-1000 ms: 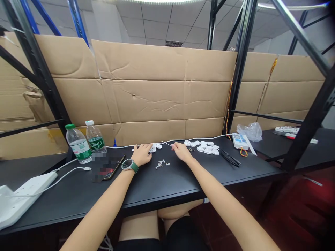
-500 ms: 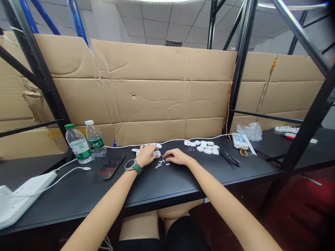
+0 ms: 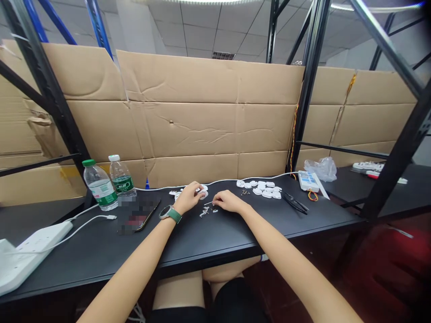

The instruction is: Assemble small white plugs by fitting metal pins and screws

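My left hand (image 3: 189, 195), with a green-strapped watch on the wrist, holds a small white plastic piece (image 3: 203, 194) just above the black table (image 3: 215, 233). My right hand (image 3: 227, 201) is close beside it, pinching a thin white stick (image 3: 208, 203) that points toward the piece. Tiny white parts (image 3: 206, 211) lie on the table under and between the hands. More white pieces (image 3: 176, 194) sit behind my left hand.
A group of white plastic pieces (image 3: 263, 188) and small screws (image 3: 245, 193) lie right of my hands, then black pliers (image 3: 295, 202) and a white device (image 3: 308, 180). Two water bottles (image 3: 110, 183), a phone (image 3: 138, 215) and a white power strip (image 3: 23, 255) are at left. Cardboard walls the back.
My right hand came left from near the screws to beside the left hand. My left hand picked a white piece from the pile and lifted it slightly.
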`<state>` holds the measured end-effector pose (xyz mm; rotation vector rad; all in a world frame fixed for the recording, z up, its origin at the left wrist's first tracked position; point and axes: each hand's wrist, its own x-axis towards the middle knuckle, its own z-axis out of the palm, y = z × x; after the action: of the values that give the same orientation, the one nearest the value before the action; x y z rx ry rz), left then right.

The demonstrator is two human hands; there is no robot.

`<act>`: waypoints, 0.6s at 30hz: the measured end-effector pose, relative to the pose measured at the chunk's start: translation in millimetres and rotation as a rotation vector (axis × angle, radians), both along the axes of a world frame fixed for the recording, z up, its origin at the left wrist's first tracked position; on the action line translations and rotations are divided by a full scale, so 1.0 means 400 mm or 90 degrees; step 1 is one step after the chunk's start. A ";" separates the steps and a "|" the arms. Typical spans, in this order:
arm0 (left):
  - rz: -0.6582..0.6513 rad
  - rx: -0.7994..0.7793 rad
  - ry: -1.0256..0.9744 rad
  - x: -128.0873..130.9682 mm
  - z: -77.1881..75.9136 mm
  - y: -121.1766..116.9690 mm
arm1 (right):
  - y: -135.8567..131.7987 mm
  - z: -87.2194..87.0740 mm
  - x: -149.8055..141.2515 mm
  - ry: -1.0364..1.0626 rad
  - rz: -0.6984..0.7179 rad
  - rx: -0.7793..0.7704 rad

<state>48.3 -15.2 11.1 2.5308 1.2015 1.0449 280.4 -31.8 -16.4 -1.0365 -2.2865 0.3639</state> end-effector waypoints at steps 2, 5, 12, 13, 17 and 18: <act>-0.018 -0.052 -0.068 0.008 0.003 -0.006 | -0.001 0.007 -0.001 0.056 -0.024 0.019; -0.062 -0.165 -0.139 0.020 0.002 -0.015 | 0.001 0.018 -0.001 0.173 -0.068 0.035; -0.100 -0.319 -0.224 0.031 -0.002 -0.024 | 0.007 0.024 -0.001 0.307 -0.042 -0.005; -0.101 -0.323 -0.226 0.030 -0.001 -0.025 | 0.008 0.024 -0.001 0.313 -0.040 -0.001; -0.124 -0.347 -0.239 0.030 0.005 -0.030 | 0.010 0.023 -0.004 0.328 -0.024 0.016; -0.130 -0.355 -0.245 0.031 0.005 -0.032 | 0.010 0.022 -0.004 0.331 -0.019 0.015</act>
<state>60.7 -27.9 13.2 1.8763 0.9366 0.9283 278.7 -27.6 -7.5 -0.8433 -1.8026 0.5233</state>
